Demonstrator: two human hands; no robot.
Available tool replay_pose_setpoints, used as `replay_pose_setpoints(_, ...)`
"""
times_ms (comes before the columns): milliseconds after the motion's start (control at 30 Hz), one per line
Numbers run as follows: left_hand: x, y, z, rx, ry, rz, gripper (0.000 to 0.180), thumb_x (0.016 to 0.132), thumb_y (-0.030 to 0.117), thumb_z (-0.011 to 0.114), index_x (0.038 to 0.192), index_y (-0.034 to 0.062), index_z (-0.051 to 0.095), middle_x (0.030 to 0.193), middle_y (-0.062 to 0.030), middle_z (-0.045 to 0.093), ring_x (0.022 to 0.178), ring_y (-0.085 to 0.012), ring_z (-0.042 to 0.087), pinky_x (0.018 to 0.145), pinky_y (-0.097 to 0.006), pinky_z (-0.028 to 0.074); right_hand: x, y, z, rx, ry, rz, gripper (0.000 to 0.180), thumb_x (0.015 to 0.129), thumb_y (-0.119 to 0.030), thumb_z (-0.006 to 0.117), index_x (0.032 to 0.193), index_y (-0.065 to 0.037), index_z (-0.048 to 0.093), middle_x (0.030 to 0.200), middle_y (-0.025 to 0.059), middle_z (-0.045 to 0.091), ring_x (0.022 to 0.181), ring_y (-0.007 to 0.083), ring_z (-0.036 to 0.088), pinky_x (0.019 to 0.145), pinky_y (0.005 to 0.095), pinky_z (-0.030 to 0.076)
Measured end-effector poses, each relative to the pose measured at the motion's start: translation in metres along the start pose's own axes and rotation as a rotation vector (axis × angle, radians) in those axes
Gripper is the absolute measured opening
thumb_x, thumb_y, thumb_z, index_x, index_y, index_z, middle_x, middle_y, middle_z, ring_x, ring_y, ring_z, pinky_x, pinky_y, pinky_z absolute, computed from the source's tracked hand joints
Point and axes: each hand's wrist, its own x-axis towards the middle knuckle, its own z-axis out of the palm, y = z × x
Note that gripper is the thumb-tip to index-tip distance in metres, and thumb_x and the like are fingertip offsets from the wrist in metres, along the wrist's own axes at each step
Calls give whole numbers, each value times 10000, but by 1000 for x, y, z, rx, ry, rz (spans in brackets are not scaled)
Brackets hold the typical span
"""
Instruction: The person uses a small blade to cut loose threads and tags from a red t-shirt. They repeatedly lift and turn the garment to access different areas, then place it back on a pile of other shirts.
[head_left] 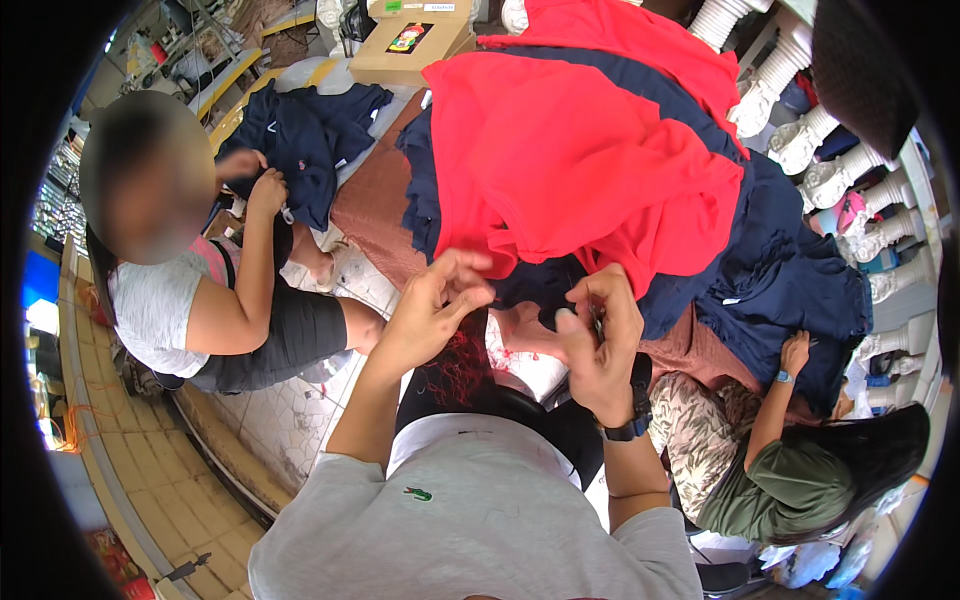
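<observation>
A red garment [590, 160] lies spread over a pile of navy garments [790, 270] in front of me. My left hand [448, 292] is at the near edge of the red cloth, its thumb and fingers apart and nothing visible between them. To the right, my right hand [606, 340] is curled just below the same cloth. A small dark sliver shows among its fingers; what it is I cannot make out. Loose red threads [455, 368] lie across my dark-clad lap.
At the left, a seated person [225, 300] handles a navy shirt [300, 140]. Another person [800, 480] sits at the right, one hand on navy cloth. A cardboard box [415, 45] stands at the back. White ribbed columns [775, 75] line the right side.
</observation>
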Motion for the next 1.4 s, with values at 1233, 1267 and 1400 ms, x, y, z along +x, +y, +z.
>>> replay_pose_setpoints(1233, 86, 115, 70, 238, 22, 513, 57, 955, 40, 677, 919, 6, 648, 779, -25, 674, 641, -74, 619, 579, -222, 462, 90, -14, -69, -313, 66, -378, 307, 833, 22, 706, 1135, -19, 670, 842, 87, 550, 607, 182, 488, 531, 306, 386)
replay_pose_setpoints(1267, 90, 114, 68, 180, 5, 521, 45, 957, 31, 668, 928, 2, 651, 790, -32, 682, 637, -81, 626, 575, -226, 468, 97, -9, -68, -183, 71, -372, 147, 950, -87, 674, 1076, -13, 684, 796, 15, 549, 570, 94, 424, 489, 257, 314)
replay_pose_setpoints(1400, 112, 114, 69, -4, -37, 513, 32, 969, 31, 648, 959, 6, 664, 826, -42, 696, 682, -85, 630, 601, -234, 489, 88, -11, -70, 326, 165, 286, 200, 1005, -228, 653, 1043, -38, 705, 759, -97, 537, 531, -26, 332, 448, 187, 228)
